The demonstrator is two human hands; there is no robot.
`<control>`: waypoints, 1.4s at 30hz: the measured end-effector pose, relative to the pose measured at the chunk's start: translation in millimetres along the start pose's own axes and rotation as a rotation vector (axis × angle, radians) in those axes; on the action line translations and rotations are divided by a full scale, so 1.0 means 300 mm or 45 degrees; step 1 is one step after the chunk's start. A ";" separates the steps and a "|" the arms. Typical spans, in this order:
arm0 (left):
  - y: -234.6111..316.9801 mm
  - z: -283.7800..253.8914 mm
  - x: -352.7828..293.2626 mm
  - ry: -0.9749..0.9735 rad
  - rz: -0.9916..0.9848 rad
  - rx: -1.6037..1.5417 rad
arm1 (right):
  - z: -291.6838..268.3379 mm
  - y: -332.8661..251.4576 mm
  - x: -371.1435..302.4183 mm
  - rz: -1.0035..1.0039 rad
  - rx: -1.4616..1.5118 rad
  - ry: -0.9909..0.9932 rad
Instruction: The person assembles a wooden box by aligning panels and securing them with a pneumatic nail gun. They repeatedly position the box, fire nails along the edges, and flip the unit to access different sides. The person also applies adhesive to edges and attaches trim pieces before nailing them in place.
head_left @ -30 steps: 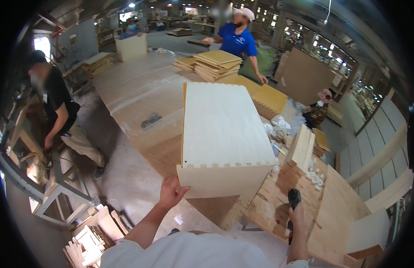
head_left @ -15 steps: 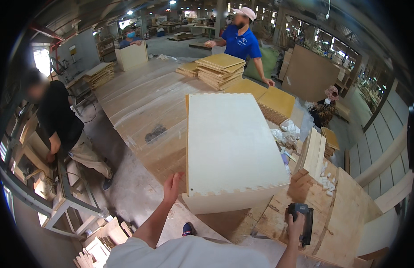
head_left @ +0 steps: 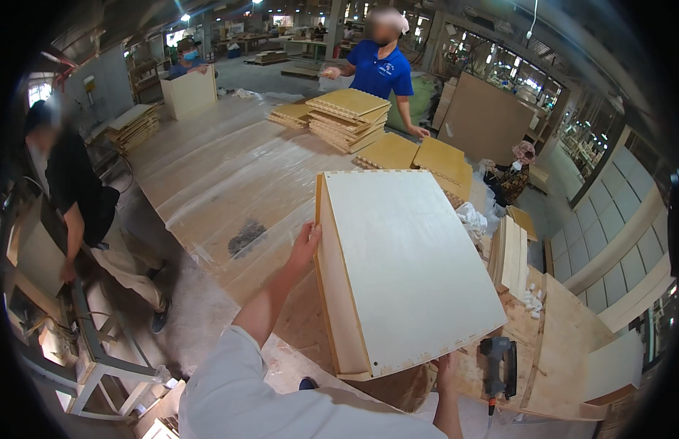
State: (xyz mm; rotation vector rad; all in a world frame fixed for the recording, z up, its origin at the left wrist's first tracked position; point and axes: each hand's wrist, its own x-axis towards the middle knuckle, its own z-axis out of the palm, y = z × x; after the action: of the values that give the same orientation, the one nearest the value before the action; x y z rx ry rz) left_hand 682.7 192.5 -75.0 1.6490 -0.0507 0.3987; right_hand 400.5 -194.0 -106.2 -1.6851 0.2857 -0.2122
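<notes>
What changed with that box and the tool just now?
The right hand has let go of the nail gun, which now lies on the plywood, and moved left to the near edge of the wooden box. The left hand has moved forward along the box's left side and touches it. The box has turned, its near end swinging right, so more of its left side shows. The stacked yellow panels look unchanged.

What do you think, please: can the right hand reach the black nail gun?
Probably yes: the nail gun rests on the wooden bench right of the right hand, with nothing visible between them, though the hand may first need to leave the pale box.
</notes>
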 end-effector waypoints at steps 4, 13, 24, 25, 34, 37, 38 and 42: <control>-0.043 -0.023 0.047 -0.069 -0.006 0.036 | 0.012 0.027 0.020 -0.001 0.020 -0.070; -0.091 -0.047 -0.096 0.308 -0.145 -0.050 | -0.002 0.291 0.155 -0.281 0.542 -0.183; 0.321 -0.262 -0.359 0.395 -0.136 1.103 | -0.075 -0.082 0.403 -0.289 0.142 -0.231; 0.402 -0.258 -0.376 0.337 -0.088 1.245 | -0.093 -0.104 0.416 -0.276 0.294 -0.281; 0.830 -0.174 -0.541 -0.041 -0.311 1.849 | -0.166 -0.055 0.427 0.201 -0.011 -0.554; 0.765 -0.104 -0.517 -0.198 -0.525 1.428 | -0.322 0.043 0.579 -0.066 -0.786 -0.457; 0.759 -0.069 -0.506 -0.264 -0.725 1.228 | -0.369 0.054 0.625 -0.086 -0.785 -0.240; 0.667 -0.066 -0.630 -0.020 -0.392 0.879 | -0.401 0.041 0.721 -0.040 -0.896 0.157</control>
State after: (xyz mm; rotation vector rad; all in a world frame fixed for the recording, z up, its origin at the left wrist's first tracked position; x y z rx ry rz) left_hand 447.9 148.9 63.3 2.2951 0.3631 0.1688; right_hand 568.8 -375.7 -107.7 -2.3775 0.4622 -0.2575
